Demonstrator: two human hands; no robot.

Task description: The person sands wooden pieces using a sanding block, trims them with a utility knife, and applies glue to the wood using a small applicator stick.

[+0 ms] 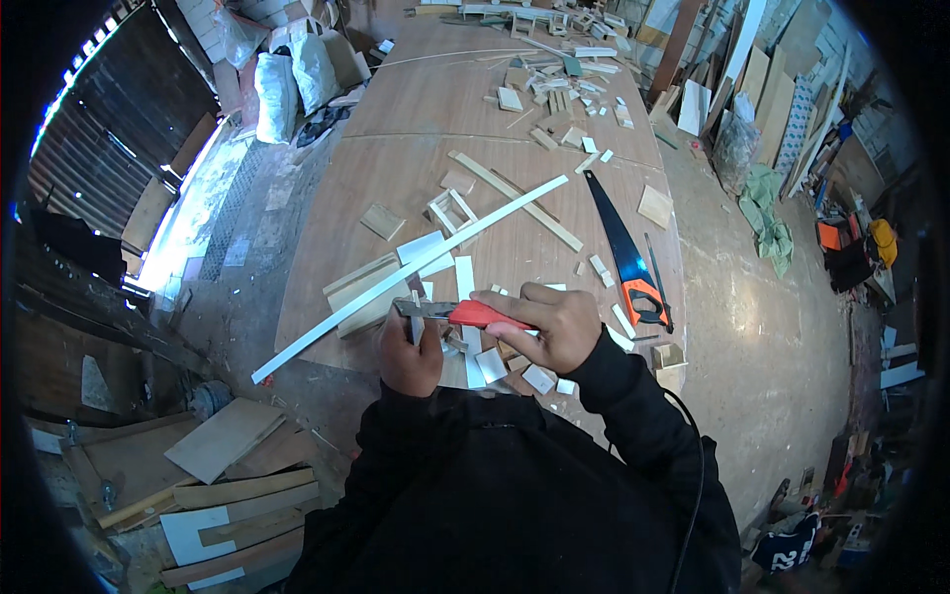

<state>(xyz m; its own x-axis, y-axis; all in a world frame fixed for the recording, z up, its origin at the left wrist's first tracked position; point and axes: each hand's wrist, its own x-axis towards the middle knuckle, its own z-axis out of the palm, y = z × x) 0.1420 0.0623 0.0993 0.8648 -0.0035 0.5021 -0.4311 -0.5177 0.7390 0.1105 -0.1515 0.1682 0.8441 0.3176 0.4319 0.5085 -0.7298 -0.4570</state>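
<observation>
My right hand [554,325] is closed around the red handle of a hand tool [482,314]. The tool's grey metal end points left and reaches my left hand; its exact kind is not plain. My left hand [410,358] is closed, thumb up, on a small wooden piece [417,325] that meets the metal end. Its fingers are partly hidden. Just beyond the hands, a long white strip [426,265] slants across the table. Small white and bare wood blocks [490,364] lie beneath and beside my hands.
A handsaw [623,246] with an orange and black handle lies to the right on the wooden table [396,148]. A small open wooden frame [451,211] sits past the strip. Many offcuts [564,99] cover the far end. Boards [233,436] are stacked at lower left.
</observation>
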